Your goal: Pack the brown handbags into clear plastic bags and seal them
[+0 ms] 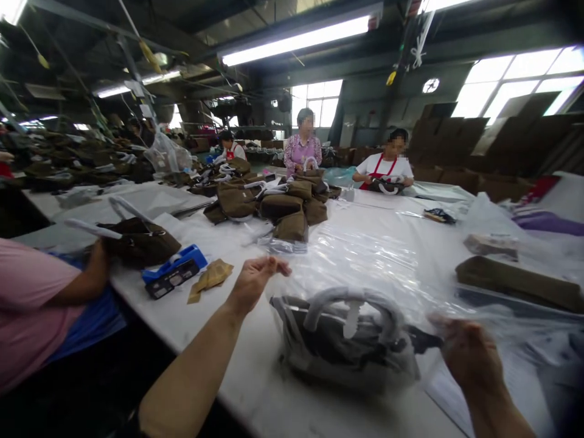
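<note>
A dark handbag (342,340) stands upright on the white table, inside a clear plastic bag (296,359). Its two handles (387,307) are wrapped in pale material, and a white tag hangs between them. At the bag's upper left, my left hand (258,277) pinches the edge of the clear plastic. My right hand (474,350) is closed at the bag's right side, on the plastic there; motion blurs it somewhat.
Olive bags (283,207) are piled farther back on the table (360,225). To the left lie a blue tape dispenser (176,267), brown paper (212,277) and another handbag (146,240) beside a person in pink. Several people work behind. Plastic and an olive piece (515,283) lie right.
</note>
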`<state>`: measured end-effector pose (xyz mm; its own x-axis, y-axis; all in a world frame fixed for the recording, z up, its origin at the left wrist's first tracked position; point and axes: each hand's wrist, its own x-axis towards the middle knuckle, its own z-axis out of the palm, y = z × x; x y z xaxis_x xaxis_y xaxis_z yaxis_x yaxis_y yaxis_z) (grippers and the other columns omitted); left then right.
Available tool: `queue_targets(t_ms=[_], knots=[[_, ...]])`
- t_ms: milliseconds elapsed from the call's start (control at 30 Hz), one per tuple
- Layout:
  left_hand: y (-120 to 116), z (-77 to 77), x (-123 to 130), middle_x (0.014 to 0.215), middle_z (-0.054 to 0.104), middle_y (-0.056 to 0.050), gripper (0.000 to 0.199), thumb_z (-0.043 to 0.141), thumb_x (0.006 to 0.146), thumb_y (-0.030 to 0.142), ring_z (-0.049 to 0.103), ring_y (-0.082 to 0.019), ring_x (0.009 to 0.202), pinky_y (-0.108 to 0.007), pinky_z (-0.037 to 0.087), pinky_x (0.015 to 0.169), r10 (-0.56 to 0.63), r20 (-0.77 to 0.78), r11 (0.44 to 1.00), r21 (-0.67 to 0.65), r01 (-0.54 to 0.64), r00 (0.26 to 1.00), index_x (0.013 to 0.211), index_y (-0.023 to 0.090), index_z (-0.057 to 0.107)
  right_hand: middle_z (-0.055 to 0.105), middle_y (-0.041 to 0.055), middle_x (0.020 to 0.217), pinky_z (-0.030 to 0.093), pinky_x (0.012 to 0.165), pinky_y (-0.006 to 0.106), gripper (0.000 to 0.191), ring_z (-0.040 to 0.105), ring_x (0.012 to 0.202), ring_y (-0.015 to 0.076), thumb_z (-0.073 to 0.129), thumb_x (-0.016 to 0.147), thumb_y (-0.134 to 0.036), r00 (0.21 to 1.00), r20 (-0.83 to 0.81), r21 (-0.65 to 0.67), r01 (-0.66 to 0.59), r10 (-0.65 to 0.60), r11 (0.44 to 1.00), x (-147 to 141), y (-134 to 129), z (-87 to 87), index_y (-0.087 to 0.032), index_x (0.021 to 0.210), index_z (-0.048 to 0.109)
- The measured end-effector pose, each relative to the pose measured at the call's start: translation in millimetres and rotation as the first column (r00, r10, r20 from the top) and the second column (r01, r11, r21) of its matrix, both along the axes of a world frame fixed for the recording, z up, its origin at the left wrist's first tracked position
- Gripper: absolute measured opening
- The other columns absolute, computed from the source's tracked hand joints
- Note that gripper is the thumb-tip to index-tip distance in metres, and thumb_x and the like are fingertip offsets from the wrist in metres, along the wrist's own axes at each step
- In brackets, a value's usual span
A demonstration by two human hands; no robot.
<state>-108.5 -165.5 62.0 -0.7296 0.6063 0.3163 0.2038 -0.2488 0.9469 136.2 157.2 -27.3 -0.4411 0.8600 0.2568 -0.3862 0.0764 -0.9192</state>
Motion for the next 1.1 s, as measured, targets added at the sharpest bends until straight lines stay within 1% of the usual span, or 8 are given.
queue_targets(t_ms=[100,233,333,433,600,733,967,1100], knots=[[0.2,6.9,-6.2,0.081,0.07,-0.006,0.037,0.063,0.076,0.049,0.064,-0.018,0.079,-0.036,0.046,0.085,-0.014,0.145,0.983,0.184,-0.013,0.989,0.089,0.015,0.069,0.065,0.0027,0.089,0.047,0.087,0.04,0.05,0.063,0.083,0.0207,0.077,0.056,-0.05,0.997,-0.073,0.009,-0.028,0.028,1.0,14.5,-0.8,29.2,-0.024,0.096,0.062],[-7.2,-7.5,-13.8,0.084,0.071,-0.008,0.041,0.071,0.068,0.046,0.065,-0.019,0.082,-0.033,0.047,0.086,-0.043,0.225,0.99,0.14,0.012,0.973,0.091,0.013,0.069,0.068,0.0055,0.075,0.051,0.083,0.039,0.027,0.065,0.07,0.0207,0.076,0.062,-0.036,0.988,-0.087,0.081,0.138,-0.131,0.987,26.7,2.0,67.8,-0.016,0.077,0.065],[5.2,-12.0,-29.7,0.078,0.071,-0.008,0.034,0.072,0.068,0.043,0.066,-0.017,0.075,-0.031,0.05,0.08,-0.028,0.288,0.99,0.137,-0.013,0.957,0.081,0.012,0.068,0.067,0.0041,0.07,0.055,0.072,0.031,0.009,0.065,0.066,0.0171,0.067,0.072,-0.025,0.977,0.081,-0.162,0.208,-0.197,0.965,5.1,20.3,93.7,-0.016,0.072,0.064],[34.4,9.7,-59.5,0.074,0.07,-0.008,0.03,0.072,0.069,0.039,0.066,-0.017,0.069,-0.03,0.053,0.069,-0.073,0.345,0.989,0.144,0.024,0.936,0.075,0.01,0.066,0.065,0.003,0.066,0.055,0.06,0.026,0.017,0.063,0.06,0.0138,0.051,0.081,-0.013,0.975,0.217,-0.384,0.129,-0.046,0.914,-37.6,49.2,129.1,-0.017,0.068,0.062],[40.3,63.2,-79.7,0.075,0.07,-0.007,0.029,0.071,0.071,0.039,0.066,-0.016,0.067,-0.027,0.053,0.068,-0.144,0.183,0.977,0.185,0.11,0.972,0.077,0.011,0.066,0.062,0.0004,0.066,0.055,0.061,0.025,0.018,0.06,0.059,0.0122,0.05,0.084,-0.018,0.997,0.078,-0.301,0.036,-0.013,0.953,-46.6,81.5,174.2,-0.021,0.07,0.061],[1.7,34.0,-56.7,0.077,0.07,-0.009,0.033,0.068,0.072,0.044,0.066,-0.018,0.072,-0.029,0.052,0.073,-0.316,0.023,0.948,-0.032,0.316,0.949,0.077,0.012,0.068,0.062,-0.0011,0.064,0.053,0.054,0.019,0.008,0.059,0.055,0.0114,0.068,0.069,-0.029,0.99,0.144,-0.21,0.042,-0.012,0.977,8.5,86.6,116.1,-0.023,0.07,0.062],[-28.7,-120.6,-1.1,0.081,0.071,-0.01,0.04,0.056,0.08,0.049,0.066,-0.019,0.078,-0.032,0.05,0.078,-0.354,0.186,0.809,-0.43,0.4,0.917,0.08,0.012,0.069,0.066,0.0063,0.065,0.051,0.07,0.036,0.038,0.063,0.065,0.0214,0.077,0.055,-0.049,0.822,0.435,-0.317,-0.243,0.368,0.917,73.4,23.2,-66.0,-0.015,0.068,0.066],[-52.6,-171.2,24.8,0.077,0.071,-0.008,0.036,0.057,0.078,0.048,0.066,-0.019,0.075,-0.031,0.05,0.075,-0.363,0.259,0.738,-0.506,0.446,0.895,0.078,0.014,0.07,0.068,0.0094,0.081,0.046,0.08,0.034,0.031,0.062,0.081,0.022,0.068,0.07,-0.045,0.504,0.62,-0.363,-0.496,0.602,0.789,109.2,-7.8,-94.1,-0.014,0.078,0.069]])
